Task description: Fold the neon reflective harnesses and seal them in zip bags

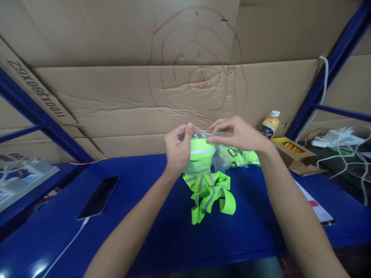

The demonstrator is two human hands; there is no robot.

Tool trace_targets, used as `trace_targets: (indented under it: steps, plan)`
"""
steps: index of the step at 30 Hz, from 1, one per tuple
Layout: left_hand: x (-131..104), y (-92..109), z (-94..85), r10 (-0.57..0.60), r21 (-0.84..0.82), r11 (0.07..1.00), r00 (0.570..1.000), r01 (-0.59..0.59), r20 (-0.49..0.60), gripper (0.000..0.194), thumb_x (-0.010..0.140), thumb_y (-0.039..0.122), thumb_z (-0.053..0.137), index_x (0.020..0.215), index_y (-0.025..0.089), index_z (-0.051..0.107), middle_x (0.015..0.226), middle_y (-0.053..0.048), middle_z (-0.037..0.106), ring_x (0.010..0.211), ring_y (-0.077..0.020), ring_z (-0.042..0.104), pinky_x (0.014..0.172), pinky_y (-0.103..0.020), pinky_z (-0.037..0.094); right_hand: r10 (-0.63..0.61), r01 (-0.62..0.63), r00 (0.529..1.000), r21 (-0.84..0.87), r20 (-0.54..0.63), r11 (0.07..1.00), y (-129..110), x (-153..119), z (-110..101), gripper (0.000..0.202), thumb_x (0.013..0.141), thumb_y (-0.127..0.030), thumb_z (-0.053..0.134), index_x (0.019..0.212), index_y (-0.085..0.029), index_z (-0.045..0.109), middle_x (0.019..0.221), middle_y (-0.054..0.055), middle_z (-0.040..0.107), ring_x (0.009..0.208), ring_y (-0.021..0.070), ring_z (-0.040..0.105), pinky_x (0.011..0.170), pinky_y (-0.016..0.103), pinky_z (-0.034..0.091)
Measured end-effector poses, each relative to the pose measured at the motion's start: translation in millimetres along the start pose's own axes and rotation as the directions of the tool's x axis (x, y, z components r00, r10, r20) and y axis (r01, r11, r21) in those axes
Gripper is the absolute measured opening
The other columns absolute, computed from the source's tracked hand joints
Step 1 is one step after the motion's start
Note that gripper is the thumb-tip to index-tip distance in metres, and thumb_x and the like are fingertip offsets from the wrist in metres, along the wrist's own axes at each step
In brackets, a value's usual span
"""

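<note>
A clear plastic bag (199,134) with neon-yellow reflective bands (202,154) inside is held up at its top edge. My left hand (179,148) pinches the left side of that edge between thumb and fingers. On the right side, my right hand (236,134) grips the same edge, its thumb stretched along the plastic. Just below the bag, a loose heap of neon-yellow reflective strips (213,195) lies on the blue table (139,193). Behind my right hand are more neon-yellow bands in clear plastic (236,155), partly hidden.
At left lies a phone (99,197) with a white cable. An orange drink bottle (271,124) and an open cardboard box (297,154) stand at back right. A paper sheet (315,204) lies beneath my right forearm. Power strips (26,179) with cables sit at both sides. Cardboard (116,92) walls the back.
</note>
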State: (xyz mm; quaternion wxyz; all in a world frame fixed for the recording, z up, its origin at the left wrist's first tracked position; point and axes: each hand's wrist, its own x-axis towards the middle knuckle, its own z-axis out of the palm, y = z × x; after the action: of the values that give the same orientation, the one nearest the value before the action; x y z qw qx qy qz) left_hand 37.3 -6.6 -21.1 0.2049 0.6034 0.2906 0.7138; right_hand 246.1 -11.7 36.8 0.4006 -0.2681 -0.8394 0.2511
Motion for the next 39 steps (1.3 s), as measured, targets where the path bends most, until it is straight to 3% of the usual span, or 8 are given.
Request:
trace_targets:
  steps: [3, 8, 15, 18, 21, 25, 30, 39]
  plan:
    - [2, -6, -1.2, -0.019, -0.058, 0.998, 0.999, 0.017, -0.035, 0.047, 0.096, 0.064, 0.076, 0.081, 0.020, 0.080, 0.076, -0.004, 0.076, 0.071, -0.0178, 0.070, 0.067, -0.027, 0.054, 0.044, -0.033, 0.993, 0.089, -0.114, 0.995, -1, -3, -7, 0.042, 0.079, -0.053, 0.095, 0.094, -0.019, 0.076, 0.087, 0.005, 0.076, 0.079, 0.0168, 0.069, 0.070, 0.028, 0.053]
    - [4, -7, -0.2, -0.072, -0.182, 0.981, 0.997, 0.069, -0.011, 0.046, 0.094, 0.064, 0.078, 0.087, 0.019, 0.079, 0.079, -0.004, 0.077, 0.074, -0.0183, 0.073, 0.071, -0.028, 0.058, 0.097, -0.083, 0.988, 0.116, -0.120, 0.990, 3, 0, 0, 0.047, 0.083, -0.061, 0.090, 0.081, -0.018, 0.071, 0.064, 0.001, 0.066, 0.056, 0.0131, 0.058, 0.053, 0.028, 0.045]
    - [9, -11, -0.3, -0.270, -0.472, 0.837, 0.959, 0.276, 0.083, 0.045, 0.074, 0.055, 0.098, 0.091, 0.019, 0.078, 0.098, -0.008, 0.080, 0.089, -0.0201, 0.077, 0.082, -0.031, 0.063, 0.032, 0.021, 0.934, 0.144, -0.357, 0.989, 8, 6, 1, 0.050, 0.079, -0.067, 0.091, 0.078, -0.021, 0.070, 0.069, 0.002, 0.069, 0.060, 0.0145, 0.062, 0.058, 0.029, 0.050]
    - [11, -13, -3.6, -0.266, -0.446, 0.863, 0.964, 0.237, -0.004, 0.046, 0.068, 0.054, 0.102, 0.083, 0.019, 0.075, 0.086, -0.003, 0.077, 0.077, -0.0152, 0.072, 0.073, -0.026, 0.058, 0.048, -0.004, 0.950, 0.142, -0.308, 0.990, 10, 2, -9, 0.048, 0.080, -0.064, 0.091, 0.079, -0.020, 0.071, 0.068, 0.002, 0.070, 0.061, 0.0147, 0.063, 0.060, 0.029, 0.051]
    - [8, -5, -3.9, -0.105, -0.261, 0.961, 0.993, 0.088, -0.051, 0.048, 0.078, 0.063, 0.094, 0.080, 0.019, 0.074, 0.076, -0.002, 0.073, 0.068, -0.0132, 0.066, 0.065, -0.024, 0.053, 0.085, -0.076, 0.973, 0.051, -0.214, 0.996, 8, -4, -18, 0.045, 0.085, -0.061, 0.089, 0.080, -0.019, 0.073, 0.069, 0.004, 0.072, 0.063, 0.0158, 0.065, 0.060, 0.029, 0.049]
    - [-3, 12, 1.8, 0.043, -0.038, 0.998, 0.999, -0.044, -0.018, 0.052, 0.089, 0.068, 0.082, 0.078, 0.018, 0.073, 0.072, -0.004, 0.072, 0.063, -0.0143, 0.065, 0.061, -0.025, 0.052, 0.032, -0.046, 0.993, -0.128, -0.109, 0.991, -5, -5, -13, 0.039, 0.087, -0.056, 0.088, 0.090, -0.018, 0.079, 0.087, 0.007, 0.080, 0.078, 0.0192, 0.070, 0.070, 0.031, 0.053]
    - [-15, 17, 4.9, 0.116, 0.065, 0.991, 0.992, -0.119, 0.056, 0.037, 0.101, 0.054, 0.074, 0.088, 0.019, 0.077, 0.081, -0.004, 0.077, 0.073, -0.0162, 0.072, 0.068, -0.025, 0.056, -0.022, 0.019, 0.998, -0.066, -0.054, 0.998, -21, -1, 8, 0.040, 0.089, -0.056, 0.085, 0.082, -0.017, 0.079, 0.079, 0.005, 0.076, 0.074, 0.0173, 0.066, 0.070, 0.030, 0.051]
    - [-7, 20, 5.6, 0.034, -0.109, 0.994, 0.994, -0.023, 0.105, 0.039, 0.088, 0.057, 0.088, 0.088, 0.018, 0.082, 0.082, -0.007, 0.081, 0.075, -0.0184, 0.076, 0.073, -0.028, 0.062, 0.024, -0.019, 0.997, 0.065, -0.072, 0.998, -16, 0, 12, 0.039, 0.085, -0.053, 0.089, 0.080, -0.016, 0.075, 0.069, 0.001, 0.065, 0.065, 0.0124, 0.052, 0.059, 0.027, 0.040]
